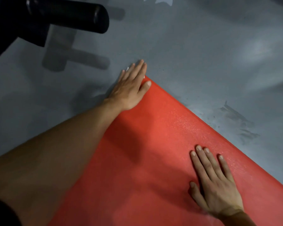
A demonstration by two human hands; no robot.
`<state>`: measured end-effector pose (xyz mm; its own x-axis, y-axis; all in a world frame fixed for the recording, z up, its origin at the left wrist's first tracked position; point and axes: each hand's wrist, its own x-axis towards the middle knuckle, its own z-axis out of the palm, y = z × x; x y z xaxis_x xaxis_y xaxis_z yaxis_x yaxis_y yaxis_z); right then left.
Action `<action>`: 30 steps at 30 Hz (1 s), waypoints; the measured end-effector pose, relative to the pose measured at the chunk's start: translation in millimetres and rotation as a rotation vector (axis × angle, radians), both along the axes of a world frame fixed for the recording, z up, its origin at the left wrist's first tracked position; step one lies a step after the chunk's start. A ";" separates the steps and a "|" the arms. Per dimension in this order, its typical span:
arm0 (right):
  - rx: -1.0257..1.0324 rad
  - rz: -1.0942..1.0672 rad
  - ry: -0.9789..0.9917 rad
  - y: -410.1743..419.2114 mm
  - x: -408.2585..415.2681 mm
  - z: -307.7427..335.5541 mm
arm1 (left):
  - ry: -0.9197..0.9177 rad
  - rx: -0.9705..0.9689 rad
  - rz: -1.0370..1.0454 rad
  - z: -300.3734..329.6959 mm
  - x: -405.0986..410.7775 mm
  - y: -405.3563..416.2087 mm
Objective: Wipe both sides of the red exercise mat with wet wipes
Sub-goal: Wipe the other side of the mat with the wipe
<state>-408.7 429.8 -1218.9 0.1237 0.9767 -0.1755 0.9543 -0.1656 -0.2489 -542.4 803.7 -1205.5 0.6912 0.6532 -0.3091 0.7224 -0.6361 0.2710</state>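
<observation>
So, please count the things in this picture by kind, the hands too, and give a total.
Hands: 2, the left hand and the right hand
Red exercise mat: 1
White wipe under the left fingers: 1
Black padded equipment: 1
Total: 5

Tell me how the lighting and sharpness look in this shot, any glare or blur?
Head view: dim overall; a bright patch sparkles on the red mat and glares on the grey floor; the left arm throws a shadow across the mat; the right hand blurs at the wrist; the black equipment is soft and curved by wide-angle distortion.
</observation>
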 end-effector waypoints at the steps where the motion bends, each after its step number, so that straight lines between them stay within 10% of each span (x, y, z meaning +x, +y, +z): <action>1: 0.000 -0.001 0.003 0.8 -0.2 0.0 | -0.026 0.005 0.007 -1.8 -0.6 -0.3; 11: -0.016 0.002 0.003 -0.5 -0.8 -0.6 | -0.364 0.181 -0.182 -1.3 -3.4 -16.7; 18: -0.013 -0.009 0.010 1.3 -1.0 1.8 | -0.290 0.242 -0.377 11.8 -32.9 -63.5; 30: -0.037 -0.013 -0.009 0.9 -2.4 0.4 | -0.021 0.112 -0.046 -4.5 -4.3 -9.5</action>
